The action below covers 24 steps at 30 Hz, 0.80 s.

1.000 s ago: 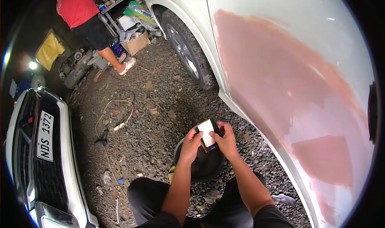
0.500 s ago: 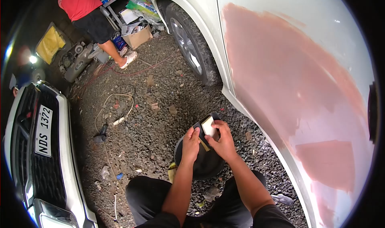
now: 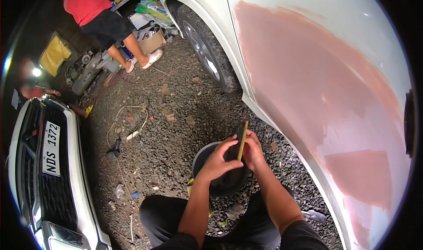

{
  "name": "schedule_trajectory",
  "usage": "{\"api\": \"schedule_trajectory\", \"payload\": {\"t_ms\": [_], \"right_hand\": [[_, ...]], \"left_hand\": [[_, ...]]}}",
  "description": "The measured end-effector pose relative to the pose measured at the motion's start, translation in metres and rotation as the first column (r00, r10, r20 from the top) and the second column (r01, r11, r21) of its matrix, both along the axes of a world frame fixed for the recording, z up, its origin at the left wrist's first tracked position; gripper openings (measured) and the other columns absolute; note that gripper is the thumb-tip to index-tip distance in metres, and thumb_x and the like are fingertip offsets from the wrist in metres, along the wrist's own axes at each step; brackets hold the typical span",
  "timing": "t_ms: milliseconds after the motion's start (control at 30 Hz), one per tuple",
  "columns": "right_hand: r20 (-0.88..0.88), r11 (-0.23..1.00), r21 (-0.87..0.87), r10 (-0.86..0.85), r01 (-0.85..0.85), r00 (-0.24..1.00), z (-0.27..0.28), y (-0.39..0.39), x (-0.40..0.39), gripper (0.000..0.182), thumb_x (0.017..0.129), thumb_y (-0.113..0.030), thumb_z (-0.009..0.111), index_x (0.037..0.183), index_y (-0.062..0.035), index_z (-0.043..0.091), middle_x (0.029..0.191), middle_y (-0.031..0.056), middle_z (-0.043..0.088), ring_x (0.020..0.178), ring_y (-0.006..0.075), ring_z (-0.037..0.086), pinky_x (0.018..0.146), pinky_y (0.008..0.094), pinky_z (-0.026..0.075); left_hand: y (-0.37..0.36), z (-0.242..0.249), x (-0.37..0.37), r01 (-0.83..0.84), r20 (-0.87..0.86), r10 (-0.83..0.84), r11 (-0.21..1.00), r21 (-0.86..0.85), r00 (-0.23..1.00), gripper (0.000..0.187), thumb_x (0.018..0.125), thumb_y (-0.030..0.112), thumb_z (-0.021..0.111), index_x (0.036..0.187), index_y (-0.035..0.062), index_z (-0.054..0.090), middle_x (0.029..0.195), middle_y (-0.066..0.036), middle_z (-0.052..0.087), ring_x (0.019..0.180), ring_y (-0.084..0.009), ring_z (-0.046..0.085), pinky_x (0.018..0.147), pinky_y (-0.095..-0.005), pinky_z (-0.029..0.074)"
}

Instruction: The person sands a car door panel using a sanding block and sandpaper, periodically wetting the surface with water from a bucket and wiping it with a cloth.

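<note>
Both my hands are over a black bucket (image 3: 203,155) on the gravel between my knees. A dark sheet with a yellowish edge strip (image 3: 243,141) stands tilted between them. My left hand (image 3: 219,161) grips it from the left, thumb at the lower end of the strip. My right hand (image 3: 253,152) is closed on its right side, its fingers partly hidden by the sheet. The cream block seen earlier is out of sight. To the right is a white car door (image 3: 352,21) with a large patch of pinkish-brown filler (image 3: 291,69).
A car front (image 3: 35,148) with a licence plate stands at the left. A person in a red shirt (image 3: 86,5) stands by a shelf; another person (image 3: 33,91) is behind the car front. Cable (image 3: 119,118), hose and a compressor (image 3: 86,76) lie beyond.
My hands have turned the dark sheet up on edge, and the cream block has gone from view. The person in red has shifted right; another person has come into view at the left.
</note>
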State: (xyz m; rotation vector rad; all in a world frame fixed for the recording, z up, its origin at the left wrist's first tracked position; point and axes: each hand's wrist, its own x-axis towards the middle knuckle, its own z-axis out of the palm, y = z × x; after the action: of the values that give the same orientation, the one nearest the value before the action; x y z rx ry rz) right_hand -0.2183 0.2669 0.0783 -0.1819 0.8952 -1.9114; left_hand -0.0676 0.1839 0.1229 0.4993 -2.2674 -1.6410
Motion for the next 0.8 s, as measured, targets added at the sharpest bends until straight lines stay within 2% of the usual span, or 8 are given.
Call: {"api": "schedule_trajectory", "payload": {"t_ms": [100,167,300,400,500,533,600,800], "right_hand": [[0.188,1.0,0.016,0.022,-0.025,0.982,-0.004,0.002,-0.005,0.029,0.098,-0.02,0.054,0.125,-0.0095,0.053,0.109,0.0065,0.064,0.096,0.0189,0.066,0.086,0.0377,0.058],[0.107,0.999,0.024,0.034,-0.036,0.994,-0.013,0.0,-0.007,0.029,0.098,-0.02,0.055,0.125,-0.0101,0.053,0.109,0.0056,0.064,0.098,0.0187,0.065,0.086,0.0373,0.057],[0.02,0.998,-0.002,-0.07,0.07,0.997,-0.021,-0.006,0.001,0.034,0.096,-0.018,0.063,0.127,-0.01,0.053,0.113,0.0044,0.062,0.104,0.0178,0.062,0.088,0.036,0.055],[-0.113,0.988,0.092,-0.11,0.121,0.987,-0.004,-0.007,0.009,0.036,0.094,-0.013,0.068,0.127,-0.0095,0.054,0.116,0.0042,0.06,0.105,0.0169,0.06,0.091,0.0348,0.053],[-0.627,0.974,0.122,-0.075,0.193,0.776,-0.024,-0.01,0.024,0.051,0.083,-0.004,0.077,0.129,-0.005,0.055,0.127,0.0096,0.057,0.113,0.0225,0.057,0.094,0.0342,0.05],[-0.886,0.969,0.036,-0.082,0.245,0.456,-0.016,-0.006,0.025,0.06,0.078,-0.006,0.08,0.132,-0.0037,0.054,0.129,0.0152,0.056,0.12,0.0311,0.055,0.102,0.0398,0.047],[-0.944,0.97,0.022,-0.059,0.24,0.325,-0.007,-0.005,0.033,0.067,0.075,-0.008,0.08,0.136,-0.0035,0.052,0.133,0.0195,0.055,0.124,0.0387,0.052,0.109,0.0445,0.043],[-0.968,0.979,0.077,0.029,0.188,0.25,0.001,0.0,0.035,0.075,0.075,-0.009,0.082,0.143,-0.0039,0.05,0.137,0.0205,0.054,0.127,0.0403,0.049,0.111,0.0465,0.04]], "left_hand": [[0.021,0.015,-0.012,-0.04,0.087,0.075,0.936,-0.35,0.993,0.082,0.082,0.022,0.086,0.152,0.0092,0.045,0.162,-0.012,0.042,0.152,-0.0339,0.035,0.123,-0.0451,0.033],[0.026,0.006,-0.018,-0.085,0.098,0.144,0.887,-0.454,0.985,0.081,0.086,0.023,0.083,0.155,0.0096,0.042,0.161,-0.012,0.043,0.15,-0.0348,0.038,0.123,-0.0446,0.033],[0.031,-0.015,-0.025,-0.26,-0.054,0.255,0.92,-0.292,0.965,0.055,0.102,0.028,0.066,0.149,0.0049,0.05,0.155,-0.013,0.052,0.146,-0.0302,0.046,0.118,-0.0389,0.039],[0.03,-0.027,-0.02,-0.424,-0.034,0.454,0.855,0.298,0.89,0.048,0.111,0.031,0.049,0.146,-0.0013,0.052,0.147,-0.016,0.057,0.14,-0.0265,0.05,0.117,-0.0353,0.037],[0.016,-0.04,-0.01,-0.612,0.222,0.593,0.612,0.501,0.774,0.059,0.111,0.043,0.047,0.143,-0.0067,0.054,0.138,-0.015,0.062,0.126,-0.0202,0.056,0.109,-0.0318,0.041],[0.011,-0.048,-0.006,-0.601,0.194,0.603,0.602,0.526,0.774,0.057,0.111,0.042,0.049,0.141,-0.0059,0.056,0.134,-0.014,0.063,0.121,-0.0191,0.058,0.105,-0.0312,0.043],[0.002,-0.059,0.0,-0.525,0.085,0.609,0.595,0.608,0.789,0.051,0.11,0.039,0.052,0.138,-0.0036,0.058,0.124,-0.01,0.066,0.108,-0.016,0.062,0.095,-0.0298,0.049],[-0.005,-0.044,0.01,-0.447,0.001,0.542,0.692,0.566,0.84,0.047,0.11,0.031,0.055,0.14,-0.0042,0.056,0.13,-0.013,0.065,0.118,-0.0183,0.062,0.103,-0.0305,0.048]]}}
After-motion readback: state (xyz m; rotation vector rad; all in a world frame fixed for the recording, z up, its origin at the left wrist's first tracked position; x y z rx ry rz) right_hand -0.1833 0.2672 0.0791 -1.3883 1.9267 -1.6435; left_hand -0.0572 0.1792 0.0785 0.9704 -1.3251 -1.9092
